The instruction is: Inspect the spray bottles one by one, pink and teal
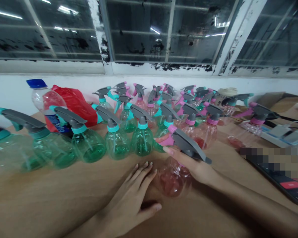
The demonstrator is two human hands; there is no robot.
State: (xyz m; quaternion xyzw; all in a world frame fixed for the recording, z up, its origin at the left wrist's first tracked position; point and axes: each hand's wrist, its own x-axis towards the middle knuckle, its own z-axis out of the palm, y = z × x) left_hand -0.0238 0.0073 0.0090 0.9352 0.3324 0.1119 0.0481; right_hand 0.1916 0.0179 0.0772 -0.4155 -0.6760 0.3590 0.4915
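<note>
A pink spray bottle (172, 181) with a grey and pink trigger head stands tilted on the table in front of me. My right hand (195, 165) is closed around its neck, just under the head, with a finger by the pink trigger. Flat on the wood lies my left hand (135, 191), fingers spread, its tips close to the bottle's left side and holding nothing. Just beyond are green spray bottles (142, 142) with turquoise collars, in a row running left. Behind the held one are more pink spray bottles (208, 132).
At the back left stand a large bottle with a blue cap (36, 84) and a red plastic bag (75, 102). On the right lie a phone (275, 178), a white power strip (283, 135) and brown cardboard (278, 100). A windowed wall (164, 69) closes off the table's far side.
</note>
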